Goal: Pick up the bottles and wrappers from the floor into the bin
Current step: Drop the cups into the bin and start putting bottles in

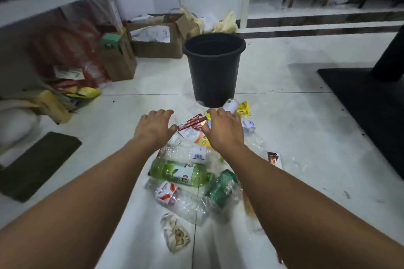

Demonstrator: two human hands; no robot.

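Left hand (154,128) and right hand (225,131) are shown spread and empty above the bottles (181,172) and wrappers (191,123) heaped on the floor; the bin (214,67) is set at 12 o'clock. Crushed bottles may be dropped if several are gathered at once.

Two bare forearms enter from the lower frame edge. No sleeves, gloves, watches, rings or bands are worn. The left hand (156,126) and right hand (223,130) each show five fingers with short, unpainted nails.
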